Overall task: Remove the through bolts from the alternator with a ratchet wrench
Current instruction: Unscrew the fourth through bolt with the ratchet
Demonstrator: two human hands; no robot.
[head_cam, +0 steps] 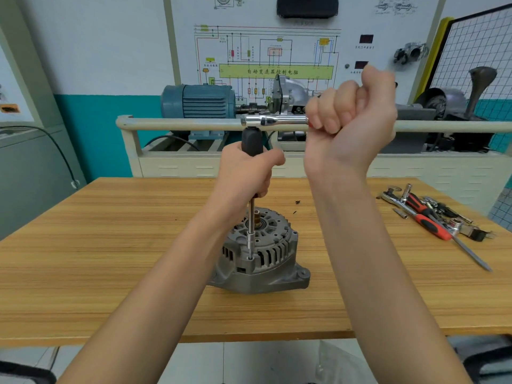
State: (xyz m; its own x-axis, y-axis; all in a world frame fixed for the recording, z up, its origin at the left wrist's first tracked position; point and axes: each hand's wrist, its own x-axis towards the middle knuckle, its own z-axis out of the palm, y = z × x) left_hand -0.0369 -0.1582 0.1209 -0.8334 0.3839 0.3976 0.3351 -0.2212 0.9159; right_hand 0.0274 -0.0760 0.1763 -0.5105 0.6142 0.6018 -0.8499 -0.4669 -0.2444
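I am loosening one through bolt (250, 257) near the front rim of the alternator (260, 253), which is sitting in the middle of the wooden surface (110, 245). My left hand (246, 173) is holding the black driver handle (251, 141) upright, fingers wrapped tight around it, while my right hand (350, 112) is gripping the ratchet wrench (273, 119), fingers curled shut on its handle. Next I think I am needing to swing the wrench sideways and keep the long shaft straight on the bolt.
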